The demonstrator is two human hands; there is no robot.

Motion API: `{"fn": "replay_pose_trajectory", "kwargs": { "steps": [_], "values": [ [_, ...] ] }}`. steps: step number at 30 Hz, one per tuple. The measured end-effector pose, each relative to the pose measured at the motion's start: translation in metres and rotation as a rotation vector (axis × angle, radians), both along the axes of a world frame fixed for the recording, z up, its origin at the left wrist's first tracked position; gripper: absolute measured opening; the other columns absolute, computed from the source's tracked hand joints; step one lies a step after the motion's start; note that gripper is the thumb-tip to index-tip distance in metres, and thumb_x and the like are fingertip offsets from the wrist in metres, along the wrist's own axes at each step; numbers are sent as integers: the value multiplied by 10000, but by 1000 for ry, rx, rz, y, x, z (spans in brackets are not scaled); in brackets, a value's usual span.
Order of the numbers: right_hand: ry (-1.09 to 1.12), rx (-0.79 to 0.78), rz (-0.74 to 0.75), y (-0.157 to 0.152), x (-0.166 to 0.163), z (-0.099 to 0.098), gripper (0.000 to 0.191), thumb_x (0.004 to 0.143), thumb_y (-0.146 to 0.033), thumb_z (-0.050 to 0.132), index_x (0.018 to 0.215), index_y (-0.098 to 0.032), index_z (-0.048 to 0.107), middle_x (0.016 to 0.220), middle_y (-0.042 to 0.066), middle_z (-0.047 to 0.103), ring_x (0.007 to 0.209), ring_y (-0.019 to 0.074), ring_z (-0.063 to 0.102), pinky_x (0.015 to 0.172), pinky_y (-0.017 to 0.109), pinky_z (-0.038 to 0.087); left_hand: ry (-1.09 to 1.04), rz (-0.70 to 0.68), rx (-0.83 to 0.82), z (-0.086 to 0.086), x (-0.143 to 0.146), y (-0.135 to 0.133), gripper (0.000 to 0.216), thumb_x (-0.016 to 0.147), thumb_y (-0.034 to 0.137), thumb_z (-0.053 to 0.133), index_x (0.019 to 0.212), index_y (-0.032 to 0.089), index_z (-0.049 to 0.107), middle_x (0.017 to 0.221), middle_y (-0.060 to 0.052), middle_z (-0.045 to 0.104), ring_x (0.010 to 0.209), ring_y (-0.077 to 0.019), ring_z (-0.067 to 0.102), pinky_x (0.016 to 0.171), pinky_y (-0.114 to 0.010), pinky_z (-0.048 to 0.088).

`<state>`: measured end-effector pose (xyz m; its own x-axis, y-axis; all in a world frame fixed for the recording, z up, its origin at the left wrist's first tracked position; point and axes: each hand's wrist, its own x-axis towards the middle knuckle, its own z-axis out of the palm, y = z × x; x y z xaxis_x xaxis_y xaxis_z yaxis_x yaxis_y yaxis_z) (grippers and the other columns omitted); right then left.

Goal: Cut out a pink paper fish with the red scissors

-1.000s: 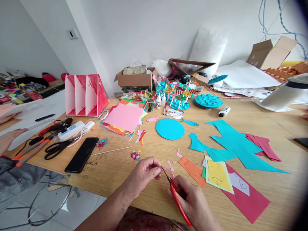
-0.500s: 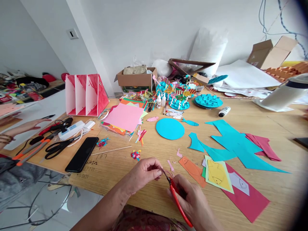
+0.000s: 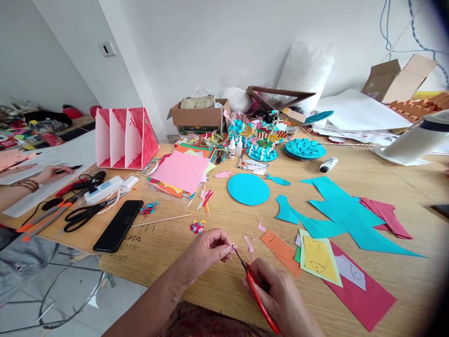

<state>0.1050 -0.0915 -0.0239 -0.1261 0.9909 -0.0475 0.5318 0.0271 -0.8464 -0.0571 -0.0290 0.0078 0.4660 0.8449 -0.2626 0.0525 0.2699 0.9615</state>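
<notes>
My left hand (image 3: 205,252) pinches a tiny pink paper scrap (image 3: 233,245) just above the wooden table (image 3: 386,182). My right hand (image 3: 280,299) grips red-handled scissors (image 3: 254,288), whose tips meet the scrap. Small pink offcuts (image 3: 249,242) lie just beyond the blades. An orange paper fish (image 3: 280,249), a yellow sheet with a drawn fish (image 3: 317,255) and a red paper strip (image 3: 365,292) lie to the right of my hands.
A turquoise paper disc (image 3: 248,188), turquoise offcuts (image 3: 336,210), a coloured paper stack (image 3: 180,172), a black phone (image 3: 118,225), black scissors (image 3: 84,214) and glue bottles (image 3: 231,147) lie on the table. Another person's hand (image 3: 52,174) holds a pen at the left.
The other person's hand at the left has reached forward to the pen. My hands keep cutting the pink scrap, shifted only slightly.
</notes>
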Motion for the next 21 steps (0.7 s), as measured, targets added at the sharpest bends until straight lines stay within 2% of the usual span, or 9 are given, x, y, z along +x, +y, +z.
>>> {"fn": "replay_pose_trajectory", "kwargs": {
  "steps": [7,13,15,17,21],
  "values": [
    [78,-198,96,-2,6,6,228,781,-313,462,605,-212,357,541,-73,320,500,97,292,439,205,241,40,71,64,-5,-2,5,160,680,281,588,642,145,512,590,30,488,576,-94,446,582,-226,363],
    [449,-413,87,0,14,8,232,767,-348,518,635,-210,387,480,-94,359,418,70,308,400,184,249,58,73,80,-7,0,7,135,682,267,565,647,146,517,584,30,493,568,-94,448,572,-224,370],
    [537,-389,54,1,16,9,243,723,-355,587,643,-203,416,499,-95,364,432,67,317,411,180,256,69,73,94,-7,1,7,132,684,266,565,651,144,527,590,26,501,573,-96,455,572,-224,374],
    [562,-303,-56,2,15,12,256,651,-331,669,645,-198,451,529,-84,404,460,73,361,427,180,281,69,67,105,-8,1,7,128,684,262,569,652,142,536,595,23,510,577,-98,461,572,-223,378],
    [557,-95,-279,7,5,20,188,635,-296,666,699,-207,514,658,-4,596,576,136,533,523,233,413,43,55,88,-12,4,6,141,683,278,589,666,143,552,591,23,515,566,-99,465,563,-224,381]
  ]
}}
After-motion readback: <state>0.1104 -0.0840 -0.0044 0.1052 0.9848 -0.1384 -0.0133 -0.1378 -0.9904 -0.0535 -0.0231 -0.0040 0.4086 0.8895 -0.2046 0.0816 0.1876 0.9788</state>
